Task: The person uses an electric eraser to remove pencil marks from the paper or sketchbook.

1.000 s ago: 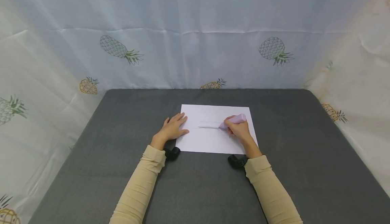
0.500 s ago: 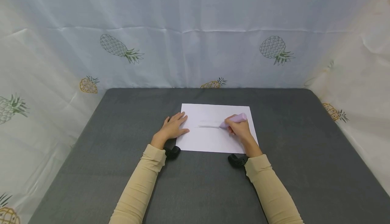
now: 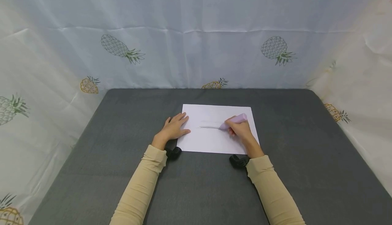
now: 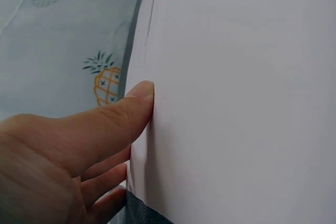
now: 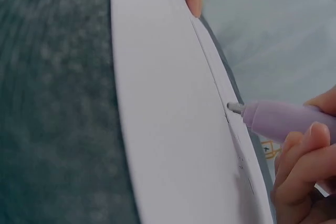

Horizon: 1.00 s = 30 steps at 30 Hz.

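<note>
A white sheet of paper lies on the dark grey table. My left hand rests on its left edge with the fingers spread; in the left wrist view the thumb lies straight on the paper. My right hand pinches a thick lavender pen-shaped tool, tilted with its blunt end up to the right. The tool's short grey tip is right at a thin dark line that runs across the sheet. Small dark specks lie along that line in the right wrist view.
A dark grey table surrounds the paper on all sides. White curtains with pineapple prints hang behind it and at both sides. Each wrist wears a black device, close to the paper's near edge.
The tool's tip has shifted slightly left along the line with my right hand. My left hand has stayed in place on the paper.
</note>
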Each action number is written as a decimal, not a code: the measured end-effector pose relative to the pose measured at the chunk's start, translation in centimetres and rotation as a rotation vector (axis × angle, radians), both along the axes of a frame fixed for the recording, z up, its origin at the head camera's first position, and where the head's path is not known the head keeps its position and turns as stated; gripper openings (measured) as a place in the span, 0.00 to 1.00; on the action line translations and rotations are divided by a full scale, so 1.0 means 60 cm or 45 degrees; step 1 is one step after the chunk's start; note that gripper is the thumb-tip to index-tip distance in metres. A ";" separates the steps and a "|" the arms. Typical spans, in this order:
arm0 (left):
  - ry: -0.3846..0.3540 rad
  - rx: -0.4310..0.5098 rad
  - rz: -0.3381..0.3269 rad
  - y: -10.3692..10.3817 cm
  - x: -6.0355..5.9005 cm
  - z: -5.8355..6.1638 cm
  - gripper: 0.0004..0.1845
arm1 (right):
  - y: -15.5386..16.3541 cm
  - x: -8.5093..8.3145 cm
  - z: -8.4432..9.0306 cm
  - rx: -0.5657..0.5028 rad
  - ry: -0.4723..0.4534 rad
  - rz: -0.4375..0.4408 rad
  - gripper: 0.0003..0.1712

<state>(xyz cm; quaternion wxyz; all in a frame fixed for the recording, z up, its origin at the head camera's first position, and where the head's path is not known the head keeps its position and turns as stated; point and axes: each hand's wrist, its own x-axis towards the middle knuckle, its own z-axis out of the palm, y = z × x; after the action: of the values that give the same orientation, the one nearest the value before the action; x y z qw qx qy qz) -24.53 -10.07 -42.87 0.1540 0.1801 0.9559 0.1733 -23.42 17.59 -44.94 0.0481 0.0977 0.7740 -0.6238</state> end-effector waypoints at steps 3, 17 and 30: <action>0.002 -0.002 -0.001 -0.001 0.000 -0.002 0.36 | 0.003 0.001 -0.001 -0.022 0.005 0.038 0.09; 0.008 -0.007 0.000 0.000 -0.003 -0.005 0.36 | 0.000 -0.002 0.000 0.047 0.047 -0.051 0.09; 0.010 0.002 -0.005 -0.001 -0.003 -0.005 0.35 | -0.003 0.001 0.000 0.019 0.052 -0.042 0.08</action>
<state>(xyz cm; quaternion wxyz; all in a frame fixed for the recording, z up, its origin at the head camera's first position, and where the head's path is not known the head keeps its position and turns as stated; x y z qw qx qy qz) -24.71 -10.11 -43.20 0.1506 0.1828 0.9560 0.1733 -23.36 17.39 -44.97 0.0214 0.0981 0.7776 -0.6207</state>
